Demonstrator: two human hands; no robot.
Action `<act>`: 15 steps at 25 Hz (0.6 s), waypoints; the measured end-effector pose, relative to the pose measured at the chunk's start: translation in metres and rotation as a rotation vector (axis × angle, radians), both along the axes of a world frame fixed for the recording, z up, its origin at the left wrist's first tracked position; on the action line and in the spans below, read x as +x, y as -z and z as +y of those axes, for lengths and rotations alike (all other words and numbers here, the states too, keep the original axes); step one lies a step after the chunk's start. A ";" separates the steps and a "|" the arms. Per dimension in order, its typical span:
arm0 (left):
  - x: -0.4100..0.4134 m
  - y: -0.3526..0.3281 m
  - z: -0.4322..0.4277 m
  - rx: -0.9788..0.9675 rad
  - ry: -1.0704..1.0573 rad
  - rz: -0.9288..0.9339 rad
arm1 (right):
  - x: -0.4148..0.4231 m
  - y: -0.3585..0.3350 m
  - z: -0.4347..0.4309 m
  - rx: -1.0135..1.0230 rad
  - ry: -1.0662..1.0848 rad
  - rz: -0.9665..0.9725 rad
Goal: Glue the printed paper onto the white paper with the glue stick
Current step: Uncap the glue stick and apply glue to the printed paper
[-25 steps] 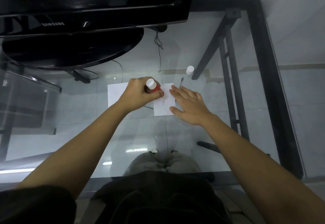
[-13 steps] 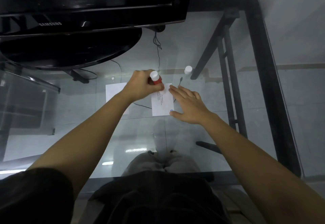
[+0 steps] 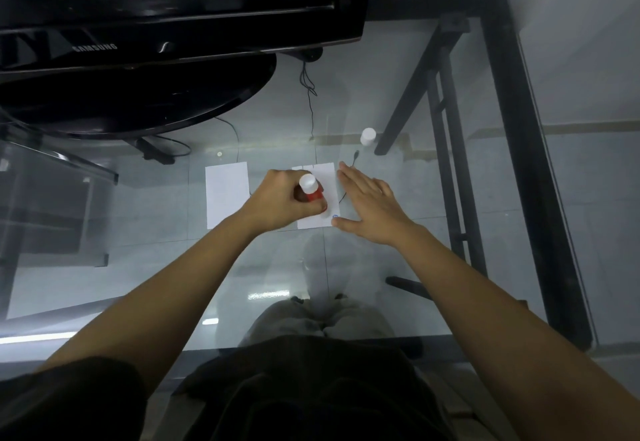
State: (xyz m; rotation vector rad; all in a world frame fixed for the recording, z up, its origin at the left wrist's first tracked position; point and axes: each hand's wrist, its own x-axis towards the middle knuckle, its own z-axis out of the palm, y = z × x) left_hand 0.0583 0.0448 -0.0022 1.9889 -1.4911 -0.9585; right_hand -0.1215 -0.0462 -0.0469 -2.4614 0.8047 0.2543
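Both hands are seen over the glass worktop (image 3: 398, 70). By the left hand (image 3: 280, 203) a red glue stick (image 3: 311, 190) is gripped in a closed fist — its white end points up, its lower end is pressed onto the printed paper (image 3: 327, 181). By the right hand (image 3: 372, 208), spread flat with fingers extended, the right edge of that sheet is touched and nothing is grasped. The white paper (image 3: 227, 194) lies just left of the left hand, apart from the printed sheet. A white cap (image 3: 367, 135) stands beyond the right hand.
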 end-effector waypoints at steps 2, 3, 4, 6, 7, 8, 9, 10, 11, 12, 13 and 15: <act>0.006 -0.001 -0.013 -0.012 -0.018 -0.035 | 0.001 -0.001 0.001 0.005 -0.003 0.008; 0.010 -0.002 -0.020 -0.021 -0.040 -0.045 | 0.001 -0.002 0.001 0.011 -0.003 0.014; 0.014 -0.003 -0.027 -0.032 -0.067 -0.051 | 0.002 -0.002 0.001 0.017 -0.004 0.019; 0.019 -0.007 -0.038 -0.053 -0.114 -0.070 | 0.002 -0.003 0.000 0.022 -0.001 0.028; 0.020 -0.008 -0.039 -0.062 -0.123 -0.076 | 0.002 -0.003 0.001 0.023 0.008 0.038; 0.019 -0.010 -0.038 -0.068 -0.122 -0.067 | 0.001 -0.003 0.002 0.024 0.026 0.053; 0.016 -0.011 -0.034 -0.071 -0.109 -0.044 | 0.000 -0.001 0.004 0.025 0.051 0.069; 0.013 -0.011 -0.028 -0.068 -0.084 -0.019 | -0.002 0.000 0.006 0.027 0.077 0.079; 0.008 -0.011 -0.020 -0.060 -0.048 -0.002 | -0.003 0.002 0.008 0.027 0.097 0.082; 0.003 -0.010 -0.013 -0.045 -0.007 0.004 | -0.003 0.003 0.009 0.027 0.109 0.078; -0.001 -0.009 -0.007 -0.029 0.026 0.003 | -0.004 0.004 0.009 0.028 0.113 0.072; -0.004 -0.006 -0.006 -0.006 0.056 -0.018 | -0.004 0.006 0.009 0.032 0.111 0.062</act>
